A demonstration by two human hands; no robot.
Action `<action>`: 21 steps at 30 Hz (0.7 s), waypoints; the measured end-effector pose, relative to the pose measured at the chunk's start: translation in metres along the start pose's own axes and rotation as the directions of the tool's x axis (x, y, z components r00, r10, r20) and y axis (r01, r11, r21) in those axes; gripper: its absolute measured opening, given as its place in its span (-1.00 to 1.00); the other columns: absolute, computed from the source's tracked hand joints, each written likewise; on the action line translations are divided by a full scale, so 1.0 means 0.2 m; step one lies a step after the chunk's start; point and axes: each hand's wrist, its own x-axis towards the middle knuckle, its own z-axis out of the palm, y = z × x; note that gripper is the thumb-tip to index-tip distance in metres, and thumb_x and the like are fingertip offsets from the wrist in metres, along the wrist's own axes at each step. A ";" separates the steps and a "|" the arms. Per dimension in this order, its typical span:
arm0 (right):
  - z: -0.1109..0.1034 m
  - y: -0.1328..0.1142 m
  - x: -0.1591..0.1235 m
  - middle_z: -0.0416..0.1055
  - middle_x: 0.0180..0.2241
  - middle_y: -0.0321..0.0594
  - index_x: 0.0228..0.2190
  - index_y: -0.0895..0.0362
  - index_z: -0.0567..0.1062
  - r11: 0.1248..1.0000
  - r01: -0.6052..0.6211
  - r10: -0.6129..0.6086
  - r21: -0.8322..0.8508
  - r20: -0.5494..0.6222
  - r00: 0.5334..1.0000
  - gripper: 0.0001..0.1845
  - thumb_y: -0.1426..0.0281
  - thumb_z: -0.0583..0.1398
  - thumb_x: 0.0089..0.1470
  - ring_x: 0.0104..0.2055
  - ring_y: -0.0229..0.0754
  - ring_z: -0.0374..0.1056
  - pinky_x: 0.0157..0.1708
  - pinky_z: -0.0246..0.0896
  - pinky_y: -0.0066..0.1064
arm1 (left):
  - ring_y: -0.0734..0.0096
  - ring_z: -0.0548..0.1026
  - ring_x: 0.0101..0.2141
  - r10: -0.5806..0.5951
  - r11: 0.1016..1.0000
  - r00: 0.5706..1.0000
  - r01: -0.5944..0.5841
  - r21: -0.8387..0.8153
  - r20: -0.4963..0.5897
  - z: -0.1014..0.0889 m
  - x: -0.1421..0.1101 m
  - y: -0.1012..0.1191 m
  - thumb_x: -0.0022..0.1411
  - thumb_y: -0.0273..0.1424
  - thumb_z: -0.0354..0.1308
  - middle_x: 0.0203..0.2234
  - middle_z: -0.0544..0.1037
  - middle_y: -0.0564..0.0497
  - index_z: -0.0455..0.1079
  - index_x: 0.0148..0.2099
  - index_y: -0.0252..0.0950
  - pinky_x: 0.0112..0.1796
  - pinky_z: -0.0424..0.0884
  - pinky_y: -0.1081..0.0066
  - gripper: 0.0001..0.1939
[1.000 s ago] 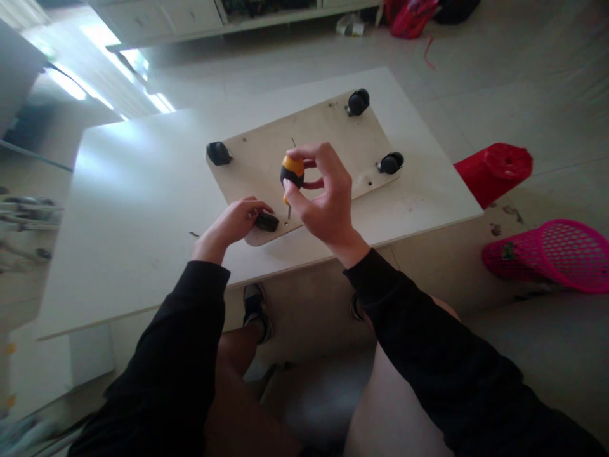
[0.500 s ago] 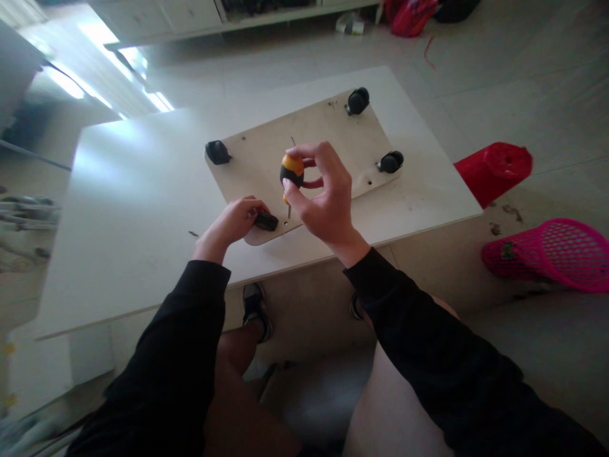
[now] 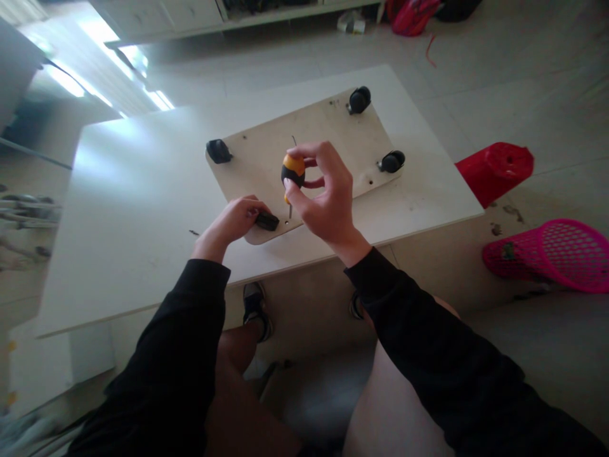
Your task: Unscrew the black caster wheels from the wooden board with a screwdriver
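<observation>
My right hand (image 3: 328, 190) is closed around the yellow-and-black handle of a screwdriver (image 3: 294, 170). Its metal shaft points down toward the near edge of a pale board (image 3: 314, 136), close to a small hole there; whether the tip touches anything I cannot tell. At the board's near left corner my left hand (image 3: 242, 219) is closed on a black caster wheel (image 3: 267, 220). Three more black casters stand at the other corners: one far left (image 3: 218, 151), one far right (image 3: 359, 99) and one near right (image 3: 391, 161). A thin dark rod (image 3: 294, 139) shows just beyond the screwdriver handle.
The board lies on a white table (image 3: 128, 222). A small dark piece (image 3: 193, 232) rests on the table left of my left hand. On the floor at right are a red bucket (image 3: 497, 168) and a pink mesh basket (image 3: 537, 254). A white cabinet (image 3: 176, 19) stands beyond.
Both hands keep their holds on the screwdriver and the caster. The whole view has shifted very slightly; nothing else visibly differs.
</observation>
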 end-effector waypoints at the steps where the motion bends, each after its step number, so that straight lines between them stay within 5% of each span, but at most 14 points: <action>1: 0.00 0.00 0.00 0.50 -0.02 -0.24 0.02 -0.01 0.46 1.000 -0.005 0.005 0.003 -0.002 1.000 -0.63 0.48 0.19 0.19 0.00 -0.23 0.47 -0.23 0.54 -0.49 | 0.29 0.61 -0.18 0.001 1.000 1.000 -0.001 0.006 -0.004 0.00 0.00 0.00 0.09 -0.68 0.02 -0.18 0.67 -0.06 0.70 -0.12 -0.23 -0.03 0.52 0.26 -0.50; 21: 0.00 -0.01 0.00 0.51 -0.05 -0.26 -0.01 0.00 0.44 0.999 0.034 -0.034 -0.003 -0.034 0.999 -0.65 0.49 0.19 0.18 -0.06 -0.26 0.48 -0.33 0.51 -0.54 | 0.28 0.60 -0.23 -0.017 0.999 1.000 0.017 0.046 0.010 0.00 0.01 0.00 0.12 -0.67 0.04 -0.24 0.66 -0.05 0.70 -0.09 -0.22 -0.09 0.51 0.27 -0.51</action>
